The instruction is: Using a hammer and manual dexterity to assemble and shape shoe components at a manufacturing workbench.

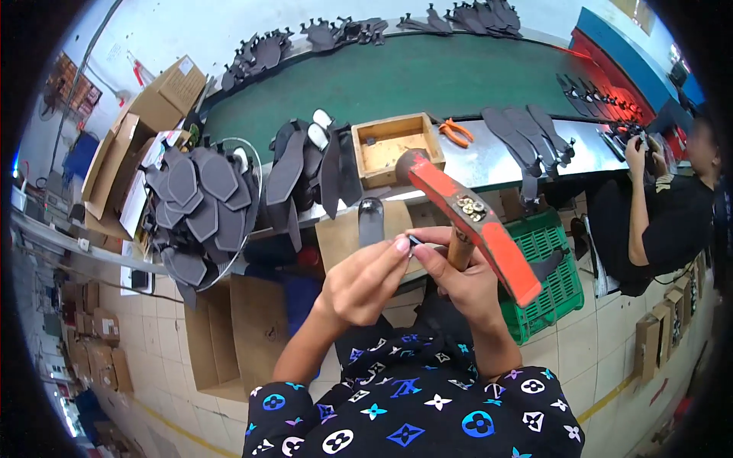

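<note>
My left hand [365, 281] is closed, its thumb and fingertips pinching a small dark piece [414, 240], too small to make out its kind. The thumb and forefinger of my right hand [464, 284] meet the same piece from the other side. In my right hand is also a hammer [496, 248], its wooden handle gripped in the palm and its orange-red head tilted up above the fingers. Just beyond my hands, a dark slipper-like strip [371, 223] with a rounded end lies on a brown board [340, 238].
An open wooden box [365, 174] and orange-handled pliers [456, 133] lie on the bench before a green belt [382, 76]. Grey sole-shaped pieces [202, 191] pile up at left. A green crate [546, 294] and an open carton [259, 328] flank me; a co-worker [649, 206] sits at right.
</note>
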The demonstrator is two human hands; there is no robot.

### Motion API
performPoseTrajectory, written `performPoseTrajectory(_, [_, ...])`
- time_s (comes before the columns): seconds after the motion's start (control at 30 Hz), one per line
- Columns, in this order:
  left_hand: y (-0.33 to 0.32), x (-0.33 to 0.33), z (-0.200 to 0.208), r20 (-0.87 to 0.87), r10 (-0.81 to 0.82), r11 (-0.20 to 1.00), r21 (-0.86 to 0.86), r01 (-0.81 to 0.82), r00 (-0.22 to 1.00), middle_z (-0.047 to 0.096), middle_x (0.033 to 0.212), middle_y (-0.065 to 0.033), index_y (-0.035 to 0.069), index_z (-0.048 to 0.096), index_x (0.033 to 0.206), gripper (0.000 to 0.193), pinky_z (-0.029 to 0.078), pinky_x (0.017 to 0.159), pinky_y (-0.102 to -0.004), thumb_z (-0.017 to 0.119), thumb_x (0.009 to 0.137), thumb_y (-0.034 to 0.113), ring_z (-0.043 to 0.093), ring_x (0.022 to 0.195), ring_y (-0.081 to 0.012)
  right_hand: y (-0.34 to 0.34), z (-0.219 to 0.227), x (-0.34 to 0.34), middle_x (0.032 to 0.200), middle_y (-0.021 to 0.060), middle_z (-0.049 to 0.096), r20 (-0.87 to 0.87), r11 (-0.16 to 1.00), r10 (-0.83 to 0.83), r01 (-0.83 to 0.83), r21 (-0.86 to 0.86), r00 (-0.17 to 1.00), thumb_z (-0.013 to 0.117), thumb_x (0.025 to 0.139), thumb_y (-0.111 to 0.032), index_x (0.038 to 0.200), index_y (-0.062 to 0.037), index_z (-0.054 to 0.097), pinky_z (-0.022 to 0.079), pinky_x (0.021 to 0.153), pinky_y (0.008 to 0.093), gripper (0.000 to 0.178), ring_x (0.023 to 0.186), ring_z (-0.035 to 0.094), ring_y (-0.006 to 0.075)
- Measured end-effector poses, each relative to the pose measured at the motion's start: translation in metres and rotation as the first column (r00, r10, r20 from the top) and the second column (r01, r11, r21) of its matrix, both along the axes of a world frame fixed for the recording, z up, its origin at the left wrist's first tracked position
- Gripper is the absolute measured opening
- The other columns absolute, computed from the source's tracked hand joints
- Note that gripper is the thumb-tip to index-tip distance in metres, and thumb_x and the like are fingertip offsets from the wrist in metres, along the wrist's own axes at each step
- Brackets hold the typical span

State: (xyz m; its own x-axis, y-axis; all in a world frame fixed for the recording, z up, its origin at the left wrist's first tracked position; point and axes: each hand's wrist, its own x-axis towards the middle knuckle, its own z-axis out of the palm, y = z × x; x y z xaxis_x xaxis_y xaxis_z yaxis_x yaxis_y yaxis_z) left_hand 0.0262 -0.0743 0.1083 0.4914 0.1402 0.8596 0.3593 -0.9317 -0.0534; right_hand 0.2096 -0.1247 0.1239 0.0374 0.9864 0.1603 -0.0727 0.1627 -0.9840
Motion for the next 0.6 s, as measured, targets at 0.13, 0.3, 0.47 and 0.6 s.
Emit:
performPoseTrajectory(0.13, [-0.026,0.014,-0.011,0.535,0.184,0.609,-0.721,0.332,0.825,0.066,0.107,-0.0160,-0.006,0.069,0.107,0.024,0.059,0.080,-0.0308,0.072,0.083,-0.007,0.070,0.090,-0.0226,0.002,-0.013,-0.006,0.100,0.0088,0.063,-0.137,0.988,0.046,-0.025,0.150,0.990,0.069,0.092,-0.005,0.107,0.0029,0.068,0.035,0.043,0.0178,0.017,0.052,0.051,0.0035])
performPoseTrajectory(0.3, [-0.031,0.012,-0.014,0.553,0.107,0.496,-0.750,0.437,0.826,0.067,0.104,-0.0142,-0.003,0.069,0.110,0.026,0.058,0.078,-0.0290,0.072,0.085,-0.008,0.069,0.091,-0.0197,-0.012,-0.022,0.000,0.090,0.0028,0.067,-0.301,0.988,0.097,-0.129,-0.089,0.949,0.073,0.092,-0.011,0.110,0.0000,0.068,0.044,0.055,0.0196,0.022,0.065,0.057,0.0046])
performPoseTrajectory(0.47, [-0.036,0.008,-0.010,0.394,0.133,0.622,-0.748,0.233,0.910,0.068,0.095,-0.0121,0.002,0.063,0.122,0.043,0.055,0.078,-0.0311,0.076,0.081,-0.003,0.067,0.093,-0.0205,-0.009,-0.035,0.005,0.091,0.0039,0.069,-0.152,0.985,0.106,-0.124,-0.116,0.983,0.075,0.088,-0.011,0.105,0.0012,0.067,0.042,0.054,0.0189,0.022,0.065,0.056,0.0033])
performPoseTrajectory(0.6, [0.022,-0.013,-0.032,-0.003,0.387,0.594,-0.764,-0.252,0.922,0.068,0.101,-0.0130,0.002,0.061,0.122,0.054,0.051,0.078,-0.0397,0.082,0.074,0.014,0.064,0.086,-0.0299,0.011,-0.050,0.012,0.097,0.0122,0.070,-0.004,0.997,0.043,-0.043,-0.058,0.999,0.069,0.088,-0.005,0.105,0.0023,0.064,0.039,0.045,0.0192,0.019,0.053,0.051,0.0046])
